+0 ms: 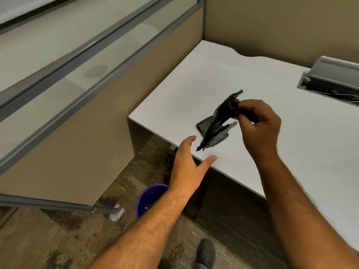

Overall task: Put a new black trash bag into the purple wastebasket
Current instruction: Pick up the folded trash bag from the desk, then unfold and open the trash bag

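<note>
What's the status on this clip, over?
Right hand pinching trash bag, lifted off desk. Left hand open, empty. Wastebasket on floor, unlined. Nothing in the way.

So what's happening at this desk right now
A person's right hand pinches a partly unfolded black trash bag above the white desk. The left hand is open, reaching toward the bag's lower end without touching it. The purple wastebasket stands on the floor below, with no liner visible in it.
</note>
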A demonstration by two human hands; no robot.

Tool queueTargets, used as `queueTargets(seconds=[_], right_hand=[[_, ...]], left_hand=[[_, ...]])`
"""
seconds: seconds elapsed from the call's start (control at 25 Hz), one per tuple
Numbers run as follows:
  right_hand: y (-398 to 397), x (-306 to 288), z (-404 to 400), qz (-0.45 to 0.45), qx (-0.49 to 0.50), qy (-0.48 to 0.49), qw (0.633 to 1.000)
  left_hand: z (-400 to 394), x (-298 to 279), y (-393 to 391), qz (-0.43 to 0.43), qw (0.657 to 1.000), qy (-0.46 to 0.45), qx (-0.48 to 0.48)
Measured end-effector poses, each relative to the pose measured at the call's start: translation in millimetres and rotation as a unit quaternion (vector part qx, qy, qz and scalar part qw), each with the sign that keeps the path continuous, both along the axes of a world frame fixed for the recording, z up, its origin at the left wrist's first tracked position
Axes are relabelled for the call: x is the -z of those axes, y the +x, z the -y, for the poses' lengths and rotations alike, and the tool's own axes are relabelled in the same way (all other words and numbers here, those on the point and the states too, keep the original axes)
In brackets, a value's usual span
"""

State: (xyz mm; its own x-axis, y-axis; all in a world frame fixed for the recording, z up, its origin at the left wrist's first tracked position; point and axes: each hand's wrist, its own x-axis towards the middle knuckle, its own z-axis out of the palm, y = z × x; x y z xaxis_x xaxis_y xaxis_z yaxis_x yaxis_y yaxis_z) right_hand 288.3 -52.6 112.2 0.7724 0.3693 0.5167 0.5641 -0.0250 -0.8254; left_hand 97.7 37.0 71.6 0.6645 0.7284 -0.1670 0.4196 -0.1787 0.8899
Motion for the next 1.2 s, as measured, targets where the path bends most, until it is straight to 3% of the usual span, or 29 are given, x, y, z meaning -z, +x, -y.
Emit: queueTargets(seconds=[0.16,0.32,0.48,0.6,0.68,0.8,0.92,1.2], right_hand=[[-33.6,-39.5,23.4,-0.034,-0.085,-0.014,0.996],[-76.2,-52.7,32.1,-0.109,-0.112,-0.016,0.988],[-132.2,-46.5,32.9,-0.187,-0.03,0.027,0.981],[-188.2,-35.0,33.8,-0.292,0.025,0.086,0.952],[-231.3,-24.6,36.0,-0.32,0.018,0.058,0.946],[-295.7,-6.2,33.3,-0.318,0.003,-0.016,0.948],[-337.9,6.7,31.3,-0.303,0.06,-0.017,0.951],[-399.6,16.1,53.1,-0.096,0.138,-0.082,0.982]], left_hand=[[8.8,-35.3,6.5,0.062,0.992,0.109,0.016],[3.1,-52.1,-10.8,0.108,0.984,0.132,0.047],[-11.7,-58.0,-58.8,0.123,0.991,0.015,0.059],[-33.7,-58.3,-99.7,0.121,0.985,-0.079,0.093],[-47.7,-56.2,-125.4,0.132,0.974,-0.133,0.124],[-65.0,-48.3,-162.1,0.131,0.959,-0.18,0.178],[-72.0,-37.2,-191.7,0.109,0.949,-0.195,0.221],[-65.3,-23.8,-243.6,0.091,0.922,-0.299,0.228]])
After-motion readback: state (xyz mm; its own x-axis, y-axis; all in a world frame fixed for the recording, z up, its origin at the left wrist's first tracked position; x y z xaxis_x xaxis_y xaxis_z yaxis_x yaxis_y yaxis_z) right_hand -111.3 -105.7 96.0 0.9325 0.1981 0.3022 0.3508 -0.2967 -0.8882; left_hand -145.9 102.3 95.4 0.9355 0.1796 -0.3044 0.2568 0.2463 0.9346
